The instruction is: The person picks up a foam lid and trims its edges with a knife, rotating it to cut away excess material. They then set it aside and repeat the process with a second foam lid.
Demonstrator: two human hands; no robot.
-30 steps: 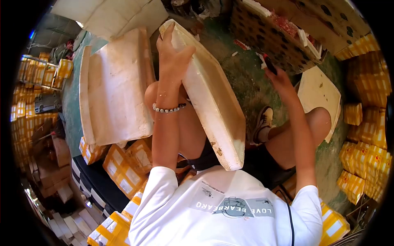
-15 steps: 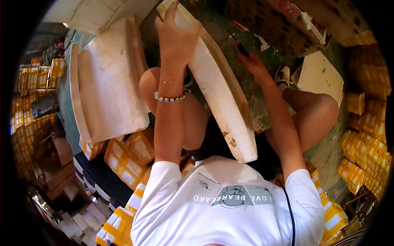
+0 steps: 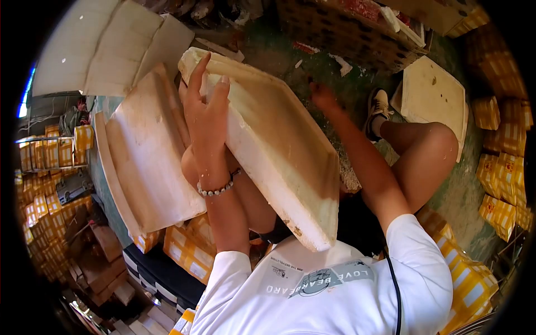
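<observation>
My left hand [image 3: 207, 120], with a bead bracelet at the wrist, grips the upper left edge of a dirty white foam box lid [image 3: 279, 151]. The lid stands tilted between my legs, its brownish recessed inside turned to the right and its lower end near my shirt. My right hand [image 3: 324, 97] is beyond the lid's right side, closed, fingers partly in shadow. Only a dark bit of the slim red-and-black-handled tool [image 3: 311, 81] shows at its fingers. A larger foam piece [image 3: 148, 162] leans at my left knee.
Another foam lid [image 3: 432, 92] lies beyond my right foot. White panels [image 3: 106, 50] stand at upper left. A large patterned box [image 3: 352, 39] stands ahead. Yellow-taped boxes [image 3: 190, 251] stand around me, with more stacked at both sides. Foam scraps [image 3: 340, 64] litter the green floor.
My left hand has moved left and down with the lid, which has turned to show more of its inside. My right hand has shifted left; its tool is now mostly hidden. The view has shifted too.
</observation>
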